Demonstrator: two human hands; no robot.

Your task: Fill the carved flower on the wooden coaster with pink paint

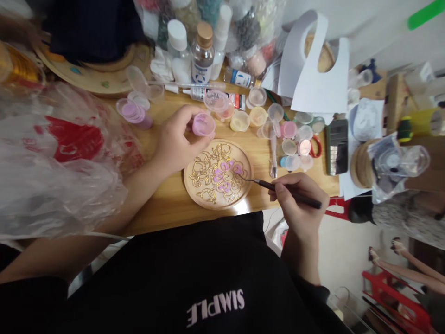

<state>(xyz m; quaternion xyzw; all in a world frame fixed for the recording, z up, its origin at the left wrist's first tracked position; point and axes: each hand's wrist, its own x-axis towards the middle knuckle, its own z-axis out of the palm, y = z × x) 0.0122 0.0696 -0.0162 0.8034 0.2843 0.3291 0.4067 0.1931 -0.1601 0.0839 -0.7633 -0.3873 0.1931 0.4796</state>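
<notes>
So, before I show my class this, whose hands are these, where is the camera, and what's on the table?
There is no machine: these are one person's bare hands, seen from a camera worn on the head, looking forward and down. The left hand holds a small purple cup; the right hand holds a dark-handled tool, its thin tip over a round wooden plate patterned in gold and purple. Beyond it on the table are bottles and more small cups.

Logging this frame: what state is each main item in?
Purple cup: open, in the left hand
Round wooden plate: gold-outlined, flower petals partly purple
Dark-handled tool: in the right hand, tip at the flower, contact unclear
White-capped bottle: upright, closed
Gold-capped bottle: upright, closed
Small labelled bottle: lying down, closed
</notes>
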